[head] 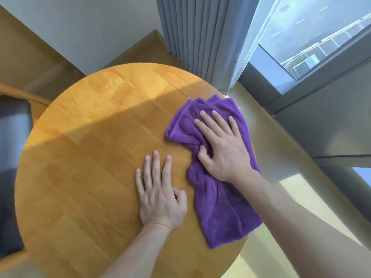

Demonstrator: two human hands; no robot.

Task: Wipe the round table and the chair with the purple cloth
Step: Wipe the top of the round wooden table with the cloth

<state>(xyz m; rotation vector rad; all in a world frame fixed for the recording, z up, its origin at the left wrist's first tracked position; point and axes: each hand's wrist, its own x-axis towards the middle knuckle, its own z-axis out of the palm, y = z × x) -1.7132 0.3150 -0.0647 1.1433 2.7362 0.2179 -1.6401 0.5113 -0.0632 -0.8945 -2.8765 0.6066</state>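
text: none legible | labels: none | brands: none | numbers: none | signs: none

The cloth point(218, 187) lies on the right part of the round table point(90, 157), its near end hanging past the table's right edge. The right hand point(222, 149) rests on the cloth's far half; the left hand point(160, 197) lies flat on the table just left of it. The chair point(12, 157) stands left of the table, the curtain point(196, 37) beyond its far edge, and the window point(321, 37) far right.

Home living or dining corner: round wooden bench point(96, 149) centre, cushioned chair point(12, 141) left, grey pleated curtain point(192, 31) and window point(313, 31) upper right.
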